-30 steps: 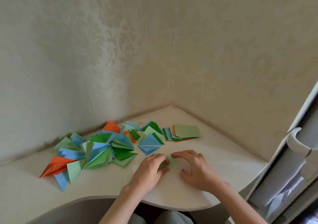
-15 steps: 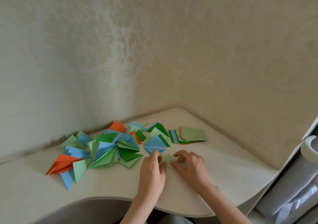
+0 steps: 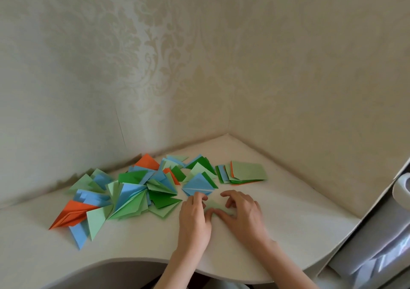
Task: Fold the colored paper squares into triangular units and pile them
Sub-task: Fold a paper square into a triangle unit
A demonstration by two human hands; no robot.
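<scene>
Both hands' grip pinched a pale green paper (image 3: 213, 204) flat on the desk (image 3: 133, 251), left hand (image 3: 193, 216) beside right hand (image 3: 240, 211). Folded units (image 3: 133, 191) lay piled leftward, unfolded squares (image 3: 243, 172) beyond. Aligning edges before creasing would seem wise.

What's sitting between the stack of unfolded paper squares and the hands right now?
In the head view, a bare strip of desk separates the stack of flat squares from the right hand. Toward the left hand lies a folded blue unit.
</scene>
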